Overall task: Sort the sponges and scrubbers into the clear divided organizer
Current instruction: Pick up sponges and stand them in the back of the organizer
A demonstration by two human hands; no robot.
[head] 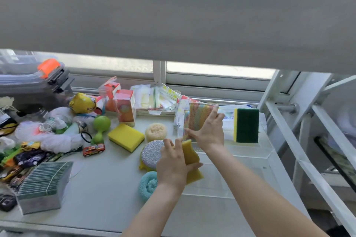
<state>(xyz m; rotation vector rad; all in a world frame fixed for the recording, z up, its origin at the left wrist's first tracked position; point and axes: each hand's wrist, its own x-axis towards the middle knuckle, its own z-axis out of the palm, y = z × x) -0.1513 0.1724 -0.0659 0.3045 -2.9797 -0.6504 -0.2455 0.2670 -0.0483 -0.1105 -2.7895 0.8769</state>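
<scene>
My left hand (173, 161) grips a wavy yellow sponge (191, 159), held upright at the left edge of the clear divided organizer (250, 159). At the organizer's far left, my right hand (209, 131) holds a rainbow-striped mesh scrubber (198, 117) upright. A green-and-yellow sponge (246, 125) stands on edge in the far right compartment. On the table to the left lie a yellow sponge (126, 136), a cream loofah (155, 131), a silver glitter scrubber (152, 153) and a teal knitted scrubber (148, 183).
A wrapped stack of green scouring pads (43, 185) sits at the front left. Toy cars (94, 149), a green rattle (100, 127), white netting and boxes crowd the left and back. Zip bags (154, 98) lean on the window sill. A white metal frame (308, 140) rises at right.
</scene>
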